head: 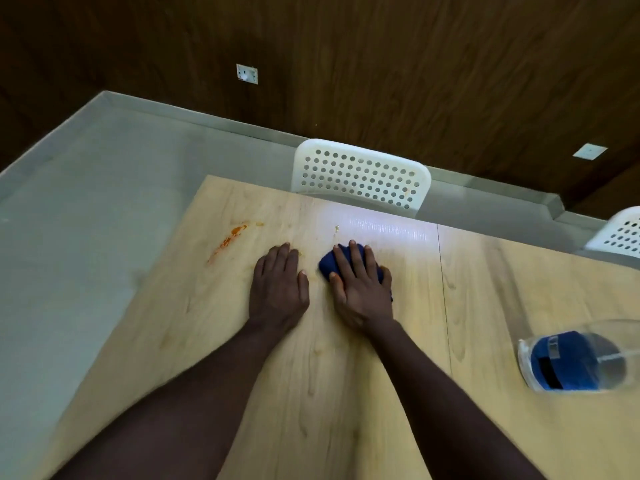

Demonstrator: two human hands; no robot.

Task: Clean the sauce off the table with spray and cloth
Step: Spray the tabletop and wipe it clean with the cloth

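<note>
The dark blue folded cloth [328,265] lies on the light wooden table [485,289] under the right hand [360,289], whose fingers are spread fairly straight and press it flat rather than clutch it. The left hand [278,289] rests palm-down just beside it, fingers straight and together, holding nothing. The orange sauce smear [231,237] lies at about ten o'clock from the cloth, with the left hand between the two. Its long axis runs from seven to one o'clock. The left hand is nearer the smear, so the wipe probably has to pass that hand. The clear spray bottle with a blue label [571,362] sits at four o'clock, well apart.
</note>
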